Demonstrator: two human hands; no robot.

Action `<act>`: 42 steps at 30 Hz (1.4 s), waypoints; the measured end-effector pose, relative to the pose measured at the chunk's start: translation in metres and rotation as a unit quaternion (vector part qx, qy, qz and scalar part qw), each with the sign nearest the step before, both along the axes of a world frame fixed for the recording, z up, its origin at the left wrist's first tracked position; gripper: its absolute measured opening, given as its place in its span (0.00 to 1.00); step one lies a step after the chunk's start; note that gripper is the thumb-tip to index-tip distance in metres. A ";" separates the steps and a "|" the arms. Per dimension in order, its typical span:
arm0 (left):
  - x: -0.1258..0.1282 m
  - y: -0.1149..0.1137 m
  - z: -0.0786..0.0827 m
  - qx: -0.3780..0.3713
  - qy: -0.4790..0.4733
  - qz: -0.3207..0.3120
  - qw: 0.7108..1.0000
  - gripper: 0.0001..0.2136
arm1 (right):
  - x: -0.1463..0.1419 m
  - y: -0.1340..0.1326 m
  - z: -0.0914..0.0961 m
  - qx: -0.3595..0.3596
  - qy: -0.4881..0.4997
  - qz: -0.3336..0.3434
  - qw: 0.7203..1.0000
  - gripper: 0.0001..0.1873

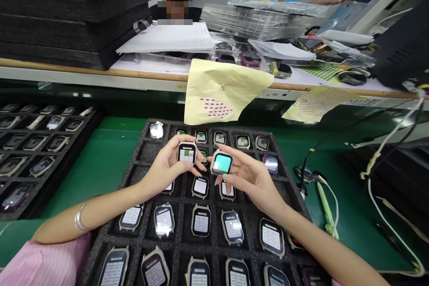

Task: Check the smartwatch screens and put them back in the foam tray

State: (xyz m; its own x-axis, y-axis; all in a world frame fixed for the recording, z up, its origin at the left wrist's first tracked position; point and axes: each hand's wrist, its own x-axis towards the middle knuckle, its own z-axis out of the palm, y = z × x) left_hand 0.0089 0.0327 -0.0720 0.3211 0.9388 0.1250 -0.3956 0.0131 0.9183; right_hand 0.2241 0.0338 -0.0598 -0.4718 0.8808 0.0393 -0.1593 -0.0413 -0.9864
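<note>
Over the black foam tray (181, 214), the right hand (253, 178) pinched a strapless smartwatch (221, 163) by its rim, thumb opposite fingers; beyond, the left hand (167, 161) pinched a second smartwatch (187, 153) likewise. Both seemed light, rigid and slick-faced, best taken by their pale frames. The nearer screen glowed turquoise; the farther showed a green-and-white grid.

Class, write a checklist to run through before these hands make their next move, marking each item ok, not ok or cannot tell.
1. Left hand holds the beige square watch with green-and-white grid screen: ok.
2. Right hand holds the beige square watch with cyan screen: ok.
3. These two apart from each other: ok.
4. Black foam compartmented tray beneath both hands: ok.
5. Tray watches all beige-cased: not ok; a purple-edged watch lies toward the right.
6. Wording on both held watches correct: cannot tell; too small.
</note>
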 end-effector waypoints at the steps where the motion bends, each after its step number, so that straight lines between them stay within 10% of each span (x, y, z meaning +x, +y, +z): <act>1: 0.000 -0.001 0.000 0.002 0.000 -0.007 1.000 0.19 | -0.001 0.000 -0.001 0.004 -0.007 -0.006 1.000 0.28; 13: -0.009 -0.004 0.002 0.028 0.013 -0.041 0.999 0.28 | -0.007 0.005 -0.003 0.025 -0.045 0.018 0.999 0.32; 20: -0.038 -0.001 0.002 0.048 0.040 -0.005 0.998 0.29 | -0.037 0.043 -0.011 0.195 -0.229 0.029 0.953 0.28; 30: -0.057 0.008 0.000 0.056 0.060 0.097 0.992 0.12 | -0.077 0.058 -0.031 0.202 -0.247 0.090 0.943 0.30; 42: -0.062 0.010 -0.003 0.060 0.031 0.071 0.995 0.23 | -0.085 0.068 -0.030 0.401 -0.386 0.056 0.829 0.25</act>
State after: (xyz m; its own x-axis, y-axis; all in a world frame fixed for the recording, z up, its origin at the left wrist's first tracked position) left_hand -0.0534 0.0423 -0.0747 0.1968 0.9547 0.2233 -0.3274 -0.1507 0.9328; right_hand 0.1386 0.1017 -0.0898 -0.7058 0.6669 0.2391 0.4928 0.7046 -0.5106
